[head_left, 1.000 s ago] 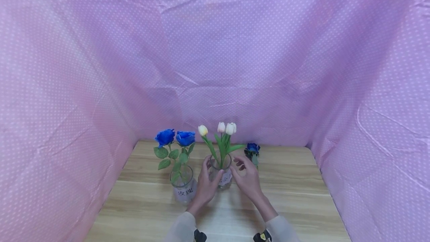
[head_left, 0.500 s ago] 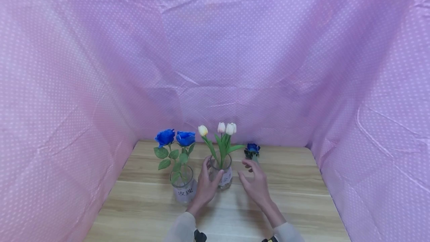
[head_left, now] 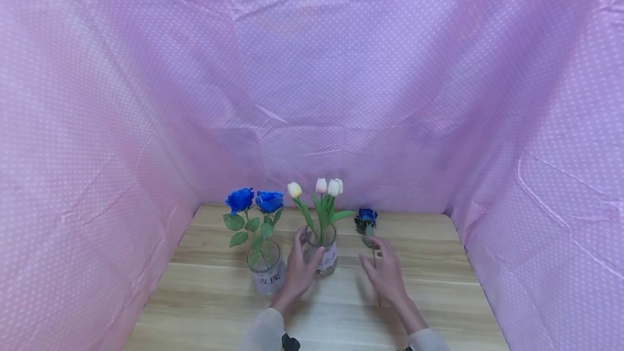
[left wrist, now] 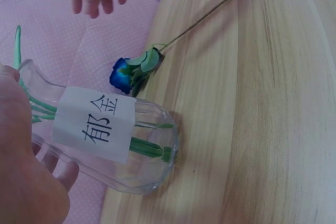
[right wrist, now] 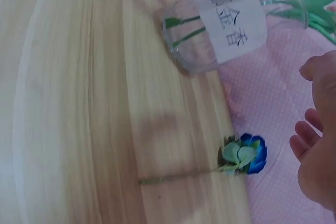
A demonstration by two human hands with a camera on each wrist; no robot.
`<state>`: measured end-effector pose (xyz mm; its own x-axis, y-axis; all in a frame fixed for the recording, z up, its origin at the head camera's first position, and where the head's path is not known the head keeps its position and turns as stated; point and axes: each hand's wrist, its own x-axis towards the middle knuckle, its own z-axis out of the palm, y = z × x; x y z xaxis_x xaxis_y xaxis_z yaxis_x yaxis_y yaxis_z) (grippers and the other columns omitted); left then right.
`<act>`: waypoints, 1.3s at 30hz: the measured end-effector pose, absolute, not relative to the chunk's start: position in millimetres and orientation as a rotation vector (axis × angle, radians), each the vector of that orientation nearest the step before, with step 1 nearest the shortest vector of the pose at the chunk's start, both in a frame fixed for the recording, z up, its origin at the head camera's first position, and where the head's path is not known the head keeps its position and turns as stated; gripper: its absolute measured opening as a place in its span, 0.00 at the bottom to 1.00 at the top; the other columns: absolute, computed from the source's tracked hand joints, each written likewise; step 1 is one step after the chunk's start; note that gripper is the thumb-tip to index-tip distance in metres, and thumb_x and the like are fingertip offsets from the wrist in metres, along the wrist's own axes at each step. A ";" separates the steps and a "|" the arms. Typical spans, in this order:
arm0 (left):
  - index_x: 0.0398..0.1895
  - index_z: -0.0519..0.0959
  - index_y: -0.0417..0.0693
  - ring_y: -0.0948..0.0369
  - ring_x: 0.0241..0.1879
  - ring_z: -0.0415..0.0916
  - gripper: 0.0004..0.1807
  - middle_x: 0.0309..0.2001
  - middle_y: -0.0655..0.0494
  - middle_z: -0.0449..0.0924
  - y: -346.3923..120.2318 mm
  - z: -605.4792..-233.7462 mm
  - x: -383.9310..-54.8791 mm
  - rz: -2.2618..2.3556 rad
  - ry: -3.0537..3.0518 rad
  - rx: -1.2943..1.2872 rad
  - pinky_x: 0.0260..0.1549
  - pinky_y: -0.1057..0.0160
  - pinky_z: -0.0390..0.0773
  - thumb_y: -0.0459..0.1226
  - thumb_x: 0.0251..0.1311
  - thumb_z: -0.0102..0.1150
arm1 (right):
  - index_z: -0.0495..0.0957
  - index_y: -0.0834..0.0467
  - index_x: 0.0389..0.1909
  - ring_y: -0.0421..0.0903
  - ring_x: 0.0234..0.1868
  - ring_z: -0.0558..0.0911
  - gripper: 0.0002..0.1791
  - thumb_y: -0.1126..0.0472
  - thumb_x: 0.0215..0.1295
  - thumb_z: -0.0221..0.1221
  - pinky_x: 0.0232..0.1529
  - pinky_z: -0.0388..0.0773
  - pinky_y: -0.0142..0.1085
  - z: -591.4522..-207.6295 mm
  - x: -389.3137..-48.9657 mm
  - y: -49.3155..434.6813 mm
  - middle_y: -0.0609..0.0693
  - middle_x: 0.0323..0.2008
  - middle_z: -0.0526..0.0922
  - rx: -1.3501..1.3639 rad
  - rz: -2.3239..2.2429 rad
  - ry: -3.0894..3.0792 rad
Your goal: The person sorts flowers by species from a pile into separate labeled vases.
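Observation:
My left hand (head_left: 299,272) grips the side of a clear glass vase (head_left: 326,261), which stands upright on the table. White and pale pink tulips (head_left: 322,186) rise from it, and their cut stems show through the glass in the left wrist view. A white paper label (left wrist: 97,121) with black characters is stuck to the glass. To the vase's right, a single blue rose (head_left: 366,215) lies flat, its stem (right wrist: 178,176) towards me. Above that stem hovers my right hand (head_left: 388,275), fingers loosely bent, nothing held.
Left of my left hand stands another labelled glass vase (head_left: 268,280) with two blue roses (head_left: 240,200). The wooden table (head_left: 205,302) is enclosed at the back and sides by pink dotted cloth (head_left: 341,96).
My right hand has left the side of the tulip vase and moved rightward to above the lying rose's stem. The left hand has stayed on the vase.

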<state>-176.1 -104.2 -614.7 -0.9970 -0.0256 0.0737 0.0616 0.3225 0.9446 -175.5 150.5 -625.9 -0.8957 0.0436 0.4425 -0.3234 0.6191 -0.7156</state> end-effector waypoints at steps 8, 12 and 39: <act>0.91 0.54 0.66 0.38 0.86 0.65 0.45 0.90 0.44 0.60 -104.6 -615.7 -176.7 -1.795 -2.483 -0.043 0.82 0.27 0.71 0.61 0.80 0.63 | 0.78 0.66 0.72 0.61 0.60 0.86 0.33 0.67 0.67 0.77 0.60 0.90 0.60 -634.6 -178.3 162.3 0.64 0.65 0.86 0.138 1.235 -2.479; 0.91 0.54 0.67 0.39 0.87 0.65 0.45 0.90 0.45 0.60 -104.4 -616.9 -177.0 -1.794 -2.485 -0.042 0.83 0.28 0.71 0.60 0.80 0.64 | 0.77 0.68 0.73 0.66 0.63 0.85 0.34 0.67 0.68 0.76 0.64 0.87 0.65 -638.6 -181.3 167.1 0.67 0.66 0.85 0.088 1.287 -2.504; 0.91 0.54 0.65 0.39 0.87 0.64 0.45 0.90 0.45 0.61 -103.8 -614.8 -176.4 -1.785 -2.493 -0.034 0.83 0.32 0.72 0.60 0.79 0.64 | 0.71 0.64 0.80 0.62 0.67 0.82 0.37 0.60 0.75 0.73 0.66 0.86 0.58 -660.8 -199.2 182.6 0.65 0.71 0.82 -0.135 1.387 -2.663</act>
